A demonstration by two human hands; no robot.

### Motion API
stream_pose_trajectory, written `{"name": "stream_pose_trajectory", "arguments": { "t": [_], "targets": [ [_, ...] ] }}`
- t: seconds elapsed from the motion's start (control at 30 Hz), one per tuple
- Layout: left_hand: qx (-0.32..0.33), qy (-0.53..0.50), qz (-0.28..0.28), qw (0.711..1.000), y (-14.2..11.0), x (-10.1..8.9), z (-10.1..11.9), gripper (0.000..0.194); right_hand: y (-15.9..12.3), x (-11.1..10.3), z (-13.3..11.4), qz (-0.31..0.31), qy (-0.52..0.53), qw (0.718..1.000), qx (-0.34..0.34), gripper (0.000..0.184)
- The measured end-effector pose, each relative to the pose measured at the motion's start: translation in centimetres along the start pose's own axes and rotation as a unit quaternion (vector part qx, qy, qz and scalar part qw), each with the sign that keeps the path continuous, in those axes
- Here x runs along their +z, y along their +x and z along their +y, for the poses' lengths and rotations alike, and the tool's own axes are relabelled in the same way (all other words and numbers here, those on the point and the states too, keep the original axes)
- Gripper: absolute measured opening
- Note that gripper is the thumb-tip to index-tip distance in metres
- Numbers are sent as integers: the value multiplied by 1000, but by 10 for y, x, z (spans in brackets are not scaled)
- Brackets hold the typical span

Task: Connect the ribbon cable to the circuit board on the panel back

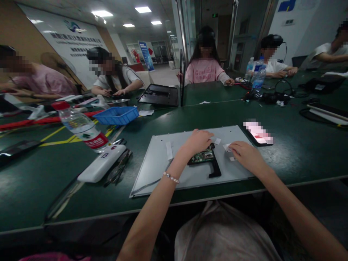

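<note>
A flat grey panel (160,166) lies on the dark green table in front of me. On it sits a small green circuit board (202,157) with a black bracket (214,168) running toward me. My left hand (197,142) rests curled over the board's far edge, fingers closed against it. My right hand (244,154) lies on the panel's right side, fingers bent down onto a small white sticker (227,147). Another white scrap (232,158) lies just beside it, and a white tape strip (169,149) is stuck to the panel on the left.
A phone (258,133) lies right of the panel. Left of it are a white case (102,163), glasses (118,170), a water bottle (81,127) on its side and a blue tray (116,115). Several people sit across the table with bottles (257,76) and cables (282,94).
</note>
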State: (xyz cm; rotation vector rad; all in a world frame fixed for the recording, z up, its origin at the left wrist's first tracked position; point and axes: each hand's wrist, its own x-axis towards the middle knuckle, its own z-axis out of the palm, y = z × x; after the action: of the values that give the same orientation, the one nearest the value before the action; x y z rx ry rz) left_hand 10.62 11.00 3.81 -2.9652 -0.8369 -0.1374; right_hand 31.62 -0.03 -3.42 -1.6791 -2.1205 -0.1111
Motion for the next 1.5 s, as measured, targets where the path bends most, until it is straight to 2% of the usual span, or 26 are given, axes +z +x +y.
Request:
{"name": "stream_pose_trajectory", "arguments": {
  "t": [0.1, 0.27, 0.37, 0.53, 0.7, 0.97, 1.13, 1.3, 1.5],
  "targets": [
    [-32, -38, -15, 999, -24, -6, -12, 45, 0, -2, 0, -3, 10, 1000, 4, 27],
    [-80, -118, -100, 985, -69, -4, -35, 96, 10, -8, -4, -5, 9, 1000, 0, 26],
    [-88, -156, -118, 977, -83, 3, -43, 106, 25, -10, -8, -31, 1, 999, -25, 26],
    [-80, -194, -101, 973, -87, 11, -46, 107, 54, -3, -18, -78, -47, 994, -63, 22],
    [-82, -209, -89, 970, -87, 13, -43, 108, 69, 4, -20, -89, -97, 990, -52, 23],
    [-79, -199, -74, 974, -87, 17, -45, 103, 64, 1, -6, -26, -41, 998, -49, 22],
    [-77, -186, -59, 978, -87, 21, -46, 101, 59, 3, 5, -64, 20, 995, -74, 23],
    [-88, -174, -64, 979, -88, 19, -43, 99, 57, 1, 4, -60, 41, 996, -58, 25],
    [-82, -166, -56, 981, -86, 19, -43, 98, 56, 2, 1, -53, 33, 996, -69, 23]
  ]
}}
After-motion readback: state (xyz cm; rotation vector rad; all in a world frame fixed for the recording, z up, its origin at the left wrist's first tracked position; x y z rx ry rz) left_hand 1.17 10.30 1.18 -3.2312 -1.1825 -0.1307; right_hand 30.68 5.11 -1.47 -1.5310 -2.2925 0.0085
